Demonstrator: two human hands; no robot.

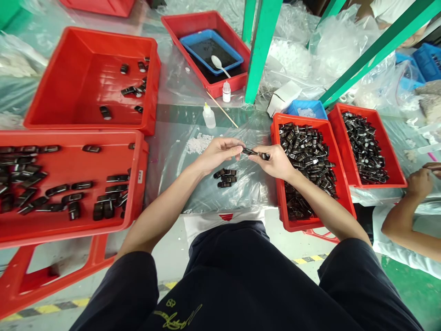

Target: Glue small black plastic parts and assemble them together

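Observation:
My left hand [222,151] and my right hand [275,161] meet above the plastic-covered table. Between them is a small glossy black part [248,151], its left end pinched by my left fingertips and its right end by my right thumb and fingers. A second dark piece [264,156] shows at my right hand, partly hidden by the fingers. Just below my hands lies a small cluster of similar black parts [225,178]. A heap of small white pieces [199,144] is beside my left hand. The exact kind of the black parts is too small to tell.
Red bins full of black parts stand at right, the nearer bin [283,216] beside my right arm. Two red bins [86,131] with fewer parts are at left. Behind are a dropper bottle [209,116], a small bottle [226,93], a stick [223,111] and green posts [262,50]. A co-worker's arm [406,220] shows at right.

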